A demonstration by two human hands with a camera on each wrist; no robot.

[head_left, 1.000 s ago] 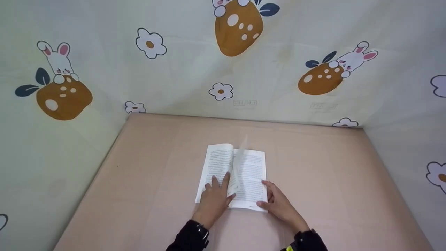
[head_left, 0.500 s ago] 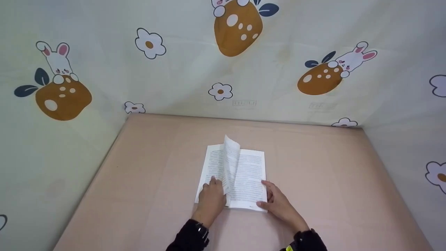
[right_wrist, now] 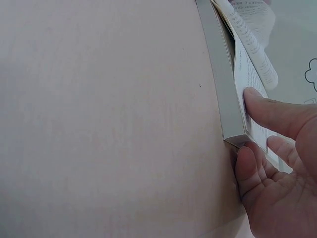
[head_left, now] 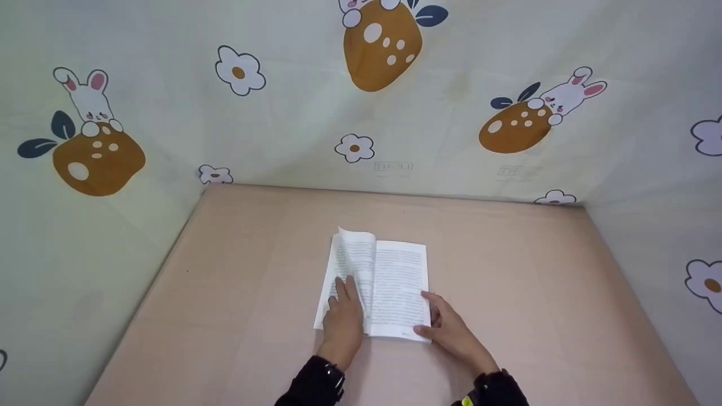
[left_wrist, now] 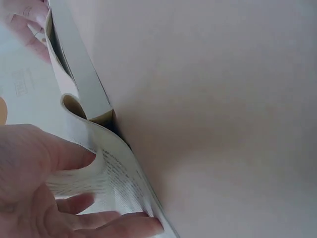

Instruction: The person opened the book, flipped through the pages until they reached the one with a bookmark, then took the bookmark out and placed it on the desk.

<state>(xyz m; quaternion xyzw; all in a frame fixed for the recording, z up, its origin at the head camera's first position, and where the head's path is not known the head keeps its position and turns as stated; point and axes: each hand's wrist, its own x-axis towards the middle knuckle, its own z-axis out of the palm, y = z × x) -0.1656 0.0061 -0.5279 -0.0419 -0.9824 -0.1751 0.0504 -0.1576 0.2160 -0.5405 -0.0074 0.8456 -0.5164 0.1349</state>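
Note:
An open paperback book [head_left: 400, 282] lies on the table with printed text on both pages. A loose page [head_left: 361, 248] stands curled up over the left half, its upper corner raised. My left hand [head_left: 344, 321] lies over the lower left page, fingers extended onto the paper and beside the raised page. In the left wrist view, the thumb of my left hand [left_wrist: 39, 183] is at the curled page and the fingertips reach the outer edge. My right hand [right_wrist: 277, 153] grips the lower right corner of the book, thumb on top and fingers underneath.
The table [head_left: 507, 282] has a plain pinkish-beige cover. Pale walls [head_left: 282, 124] with rabbit, flower and brown fruit prints enclose it at the back and both sides.
The loose page has swung from the right, past upright, over to the left half. My left hand has drawn back slightly, then stretched its fingers out again. My right hand stays at the corner.

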